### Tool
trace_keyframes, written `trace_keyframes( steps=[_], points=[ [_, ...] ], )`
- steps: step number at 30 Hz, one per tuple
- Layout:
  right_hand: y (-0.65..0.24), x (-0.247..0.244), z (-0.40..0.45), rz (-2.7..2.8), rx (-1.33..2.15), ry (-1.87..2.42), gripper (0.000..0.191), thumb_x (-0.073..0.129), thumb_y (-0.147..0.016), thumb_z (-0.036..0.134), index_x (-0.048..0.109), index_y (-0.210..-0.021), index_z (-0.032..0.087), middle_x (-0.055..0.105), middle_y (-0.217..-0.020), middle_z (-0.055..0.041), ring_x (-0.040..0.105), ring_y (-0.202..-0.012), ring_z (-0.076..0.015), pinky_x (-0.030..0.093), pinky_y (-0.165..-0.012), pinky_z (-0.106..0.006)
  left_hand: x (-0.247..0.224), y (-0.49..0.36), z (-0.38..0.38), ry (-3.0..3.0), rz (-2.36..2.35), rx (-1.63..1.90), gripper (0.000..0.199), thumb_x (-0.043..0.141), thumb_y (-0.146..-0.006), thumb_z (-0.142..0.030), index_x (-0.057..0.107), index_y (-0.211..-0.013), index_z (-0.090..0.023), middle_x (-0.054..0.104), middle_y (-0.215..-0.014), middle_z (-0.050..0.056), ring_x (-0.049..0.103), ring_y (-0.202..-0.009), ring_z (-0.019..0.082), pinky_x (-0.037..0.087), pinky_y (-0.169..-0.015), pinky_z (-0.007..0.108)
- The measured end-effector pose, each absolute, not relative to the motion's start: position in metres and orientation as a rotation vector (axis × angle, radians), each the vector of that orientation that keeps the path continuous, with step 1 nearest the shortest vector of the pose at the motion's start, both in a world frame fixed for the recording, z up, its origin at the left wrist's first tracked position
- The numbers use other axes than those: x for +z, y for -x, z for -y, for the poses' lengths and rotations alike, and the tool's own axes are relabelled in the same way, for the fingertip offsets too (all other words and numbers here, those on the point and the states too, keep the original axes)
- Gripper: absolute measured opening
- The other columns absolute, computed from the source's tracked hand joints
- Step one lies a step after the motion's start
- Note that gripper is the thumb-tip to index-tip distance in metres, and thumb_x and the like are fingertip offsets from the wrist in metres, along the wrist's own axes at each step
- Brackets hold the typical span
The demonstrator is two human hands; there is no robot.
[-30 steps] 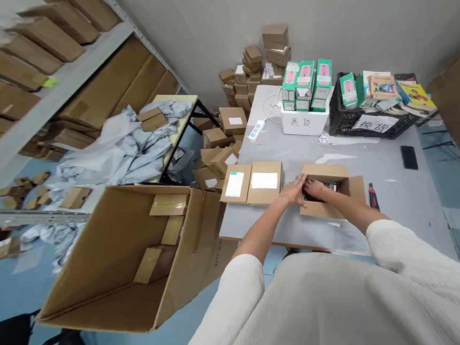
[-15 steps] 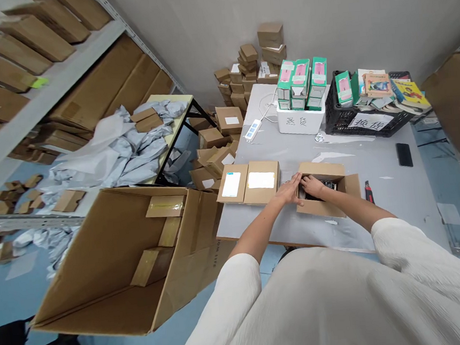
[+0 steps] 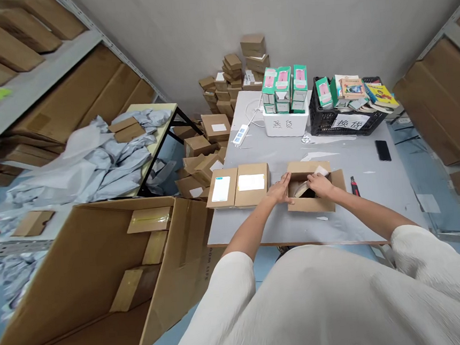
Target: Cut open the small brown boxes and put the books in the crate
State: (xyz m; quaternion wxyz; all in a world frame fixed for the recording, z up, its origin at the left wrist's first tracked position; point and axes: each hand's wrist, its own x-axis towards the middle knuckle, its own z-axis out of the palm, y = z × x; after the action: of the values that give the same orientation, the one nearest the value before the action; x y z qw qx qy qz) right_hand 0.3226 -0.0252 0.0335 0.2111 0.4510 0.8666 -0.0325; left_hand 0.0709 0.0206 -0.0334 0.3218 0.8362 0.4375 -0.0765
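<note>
Open carton [image 3: 311, 204]: on grey table [image 3: 235, 228], flaps spread. Right hand [image 3: 320, 185] is closed on a pale item [image 3: 303, 188], partly inside it. Left hand [image 3: 280, 188], fingers spread, rests against the carton's left side. Red-black cutter [image 3: 354, 186] lies just right of it; two labelled boxes [image 3: 252, 184], left.

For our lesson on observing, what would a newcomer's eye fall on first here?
Probably the huge open brown cardboard carton at lower left, with small boxes inside. Next, the bright green-and-pink boxes standing in a white bin at the grey table's back, then two bare hands at a small open brown box.
</note>
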Motion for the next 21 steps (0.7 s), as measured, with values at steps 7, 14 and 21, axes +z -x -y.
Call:
trace_keyframes(
  steps=[7, 14, 21],
  points=[
    [-0.366, 0.068, 0.043, -2.494, -0.097, -1.606, 0.03, 0.047, -0.107, 0.012, 0.074, -0.121, 0.016, 0.068, -0.123, -0.0183, 0.062, -0.107, -0.0295, 0.038, -0.092, -0.038, -0.026, -0.079, -0.027, -2.132, -1.21, -0.155, 0.156, 0.097, -0.063, -0.059, -0.001, -0.18, -0.031, -0.004, -0.187, 0.017, 0.04, -0.16, 0.05, 0.039, -0.127, 0.055],
    [-0.391, 0.088, 0.061, -2.655, 0.069, -1.843, 0.038, 0.041, -0.11, 0.018, 0.071, -0.133, 0.019, 0.069, -0.126, -0.0158, 0.058, -0.103, -0.0294, 0.038, -0.091, -0.04, -0.012, -0.093, -0.038, -1.988, -1.25, 0.02, 0.15, 0.099, -0.059, -0.057, 0.014, -0.179, -0.028, 0.0, -0.187, 0.019, 0.026, -0.167, 0.049, 0.035, -0.129, 0.057],
    [-0.398, 0.095, 0.076, -2.835, 0.116, -1.983, 0.045, 0.038, -0.111, 0.019, 0.071, -0.142, 0.025, 0.071, -0.127, -0.0144, 0.057, -0.102, -0.0289, 0.042, -0.093, -0.042, 0.014, -0.082, -0.028, -1.606, -1.326, 0.523, 0.075, 0.089, -0.077, -0.057, 0.071, -0.141, -0.022, 0.056, -0.165, 0.019, 0.048, -0.156, 0.045, 0.035, -0.131, 0.055]
  ],
)
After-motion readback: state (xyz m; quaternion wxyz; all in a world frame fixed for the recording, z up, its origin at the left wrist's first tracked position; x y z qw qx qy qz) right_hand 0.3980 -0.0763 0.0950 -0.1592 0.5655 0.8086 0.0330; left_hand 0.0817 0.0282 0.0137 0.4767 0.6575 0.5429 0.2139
